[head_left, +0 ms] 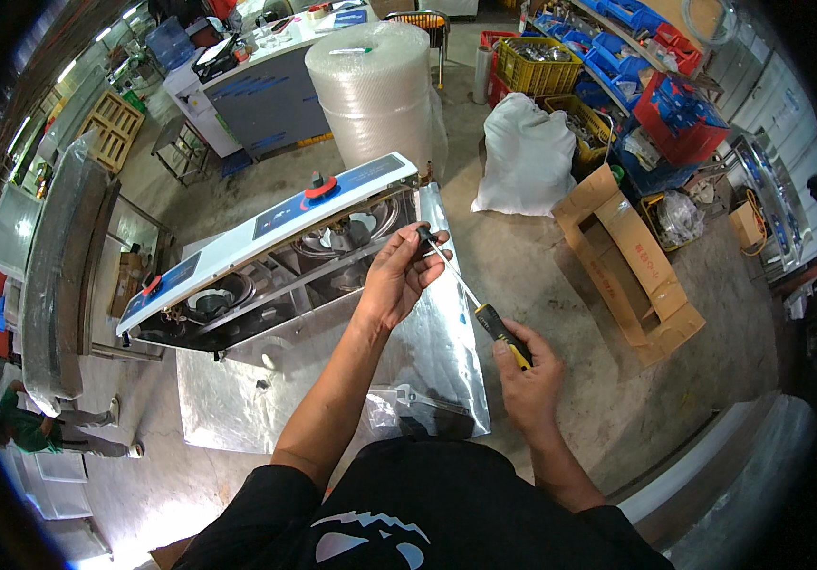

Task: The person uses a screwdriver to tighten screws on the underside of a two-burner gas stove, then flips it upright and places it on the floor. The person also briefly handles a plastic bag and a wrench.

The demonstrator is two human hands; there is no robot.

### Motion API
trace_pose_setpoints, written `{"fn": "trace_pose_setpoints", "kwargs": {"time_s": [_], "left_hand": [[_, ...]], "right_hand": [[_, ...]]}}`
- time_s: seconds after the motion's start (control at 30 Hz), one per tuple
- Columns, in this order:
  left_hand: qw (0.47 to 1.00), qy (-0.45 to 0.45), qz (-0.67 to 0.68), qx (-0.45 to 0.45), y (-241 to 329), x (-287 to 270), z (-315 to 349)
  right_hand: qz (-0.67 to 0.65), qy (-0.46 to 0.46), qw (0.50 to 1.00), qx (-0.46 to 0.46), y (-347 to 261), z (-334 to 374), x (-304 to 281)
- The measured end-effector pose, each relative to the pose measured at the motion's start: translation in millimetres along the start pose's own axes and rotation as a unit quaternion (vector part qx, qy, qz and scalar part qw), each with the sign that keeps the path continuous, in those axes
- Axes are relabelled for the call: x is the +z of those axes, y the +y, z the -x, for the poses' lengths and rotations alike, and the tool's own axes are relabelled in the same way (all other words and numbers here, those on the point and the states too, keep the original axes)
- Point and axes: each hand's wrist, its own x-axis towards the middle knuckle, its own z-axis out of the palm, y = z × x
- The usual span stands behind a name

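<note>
My right hand (pixel 530 375) is closed round the black and yellow handle of a screwdriver (pixel 492 323), its shaft slanting up to the left. At the shaft's tip, my left hand (pixel 399 275) pinches a small black part (pixel 424 234); its exact kind is hard to make out. Just beyond my left hand lies a long metal appliance (pixel 270 237) with a white and blue panel and red-ringed knobs (pixel 320 187). Its open side shows coiled metal tubing (pixel 370 220). It rests on a shiny metal-topped table (pixel 237 408).
A clear plastic bag (pixel 384 408) lies at the table's near edge. Beyond stands a bubble wrap roll (pixel 367 95). To the right are a white sack (pixel 525 157), an open cardboard box (pixel 629 266) and shelves of blue bins (pixel 613 57). Another person (pixel 33 423) is at far left.
</note>
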Motion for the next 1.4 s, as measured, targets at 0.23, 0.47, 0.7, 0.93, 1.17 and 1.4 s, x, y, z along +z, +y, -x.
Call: {"fn": "trace_pose_setpoints", "kwargs": {"time_s": [0.23,0.47,0.7,0.93,1.17,1.4], "left_hand": [[0.998,0.039,-0.04,0.012,-7,1,-17],[0.991,0.103,-0.046,0.074,-10,-5,-51],[0.979,0.163,-0.042,0.117,-15,-9,-67],[0.976,0.168,-0.033,0.136,-15,-14,-74],[0.976,0.169,-0.043,0.132,-13,-18,-80],[0.976,0.176,-0.048,0.12,-11,-16,-79]], "right_hand": [[0.138,0.029,0.979,-0.148,13,-8,12],[0.153,0.013,0.98,-0.126,21,-35,31],[0.143,0.021,0.983,-0.114,29,-51,49],[0.134,0.033,0.983,-0.121,37,-57,60],[0.134,0.034,0.981,-0.134,44,-62,64],[0.124,0.039,0.983,-0.128,48,-61,68]]}}
